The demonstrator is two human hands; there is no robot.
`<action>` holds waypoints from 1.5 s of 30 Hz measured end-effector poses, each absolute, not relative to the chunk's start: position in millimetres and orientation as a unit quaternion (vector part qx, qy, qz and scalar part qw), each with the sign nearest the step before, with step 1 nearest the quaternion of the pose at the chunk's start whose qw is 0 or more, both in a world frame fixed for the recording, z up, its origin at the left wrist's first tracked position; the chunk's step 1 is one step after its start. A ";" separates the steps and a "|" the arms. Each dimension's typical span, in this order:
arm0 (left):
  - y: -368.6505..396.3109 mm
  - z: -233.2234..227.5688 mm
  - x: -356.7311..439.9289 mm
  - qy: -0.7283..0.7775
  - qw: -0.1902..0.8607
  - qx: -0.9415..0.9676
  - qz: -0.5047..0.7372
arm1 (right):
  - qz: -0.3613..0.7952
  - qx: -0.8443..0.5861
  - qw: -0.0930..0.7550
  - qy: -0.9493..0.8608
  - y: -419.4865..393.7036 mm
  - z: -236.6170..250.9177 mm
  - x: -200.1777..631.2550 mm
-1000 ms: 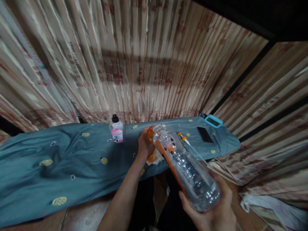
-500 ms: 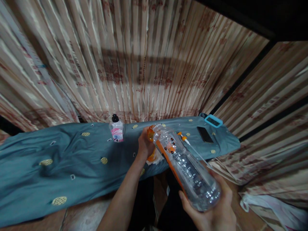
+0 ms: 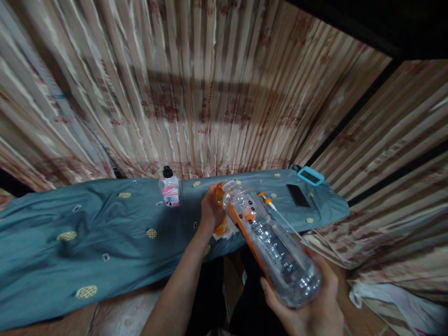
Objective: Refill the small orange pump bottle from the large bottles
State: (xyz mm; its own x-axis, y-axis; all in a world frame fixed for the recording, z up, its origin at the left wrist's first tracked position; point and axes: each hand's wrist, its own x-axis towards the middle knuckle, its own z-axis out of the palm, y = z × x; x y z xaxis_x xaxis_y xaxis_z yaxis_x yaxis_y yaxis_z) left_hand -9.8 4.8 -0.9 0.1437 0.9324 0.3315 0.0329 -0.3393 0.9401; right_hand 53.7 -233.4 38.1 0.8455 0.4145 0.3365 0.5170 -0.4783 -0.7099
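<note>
My right hand (image 3: 311, 298) grips the base of a large clear plastic bottle (image 3: 276, 252) with an orange label. The bottle is tilted, its neck pointing up and left. At its mouth, my left hand (image 3: 212, 207) is wrapped round an orange bottle (image 3: 221, 227), whose upper part meets the clear neck. Most of the orange bottle is hidden by my fingers and the clear bottle. White tissue-like material (image 3: 229, 231) shows at its foot. Just right of the clear bottle lies an orange and white pump head (image 3: 268, 201) with a long tube.
A bottle with a pink label and black cap (image 3: 170, 189) stands on the teal pineapple-print cloth (image 3: 115, 224). A dark phone (image 3: 297, 196) and a blue-framed device (image 3: 310, 176) lie at the right end. Pleated curtains (image 3: 196, 93) hang behind.
</note>
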 end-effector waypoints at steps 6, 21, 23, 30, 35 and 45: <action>2.8 3.0 -10.6 0.383 0.432 0.621 0.530 | -0.057 -0.870 0.416 -0.258 -233.8 39.5 51.9; 3.6 -0.7 -9.1 0.372 0.437 0.614 0.542 | -0.063 -0.864 0.422 -0.266 -234.1 38.2 54.2; 3.2 0.0 -9.4 0.372 0.435 0.615 0.542 | -0.067 -0.864 0.420 -0.268 -233.8 37.4 54.1; 4.9 -2.1 -8.8 0.374 0.432 0.621 0.537 | -0.064 -0.865 0.422 -0.265 -233.3 37.0 54.4; 4.3 0.2 -8.1 0.370 0.441 0.611 0.544 | -0.070 -0.860 0.423 -0.277 -234.0 37.2 54.2; 4.5 -1.6 -10.3 0.377 0.431 0.626 0.530 | -0.062 -0.852 0.435 -0.285 -233.5 37.8 53.2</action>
State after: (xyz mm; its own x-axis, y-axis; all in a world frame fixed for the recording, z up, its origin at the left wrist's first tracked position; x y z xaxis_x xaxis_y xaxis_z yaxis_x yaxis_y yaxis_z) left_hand -10.3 4.5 -1.6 0.1553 0.9282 0.3381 0.0148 -0.3444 0.9387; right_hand 53.2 -233.5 37.8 0.8300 0.4313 0.3536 0.5395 -0.4597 -0.7054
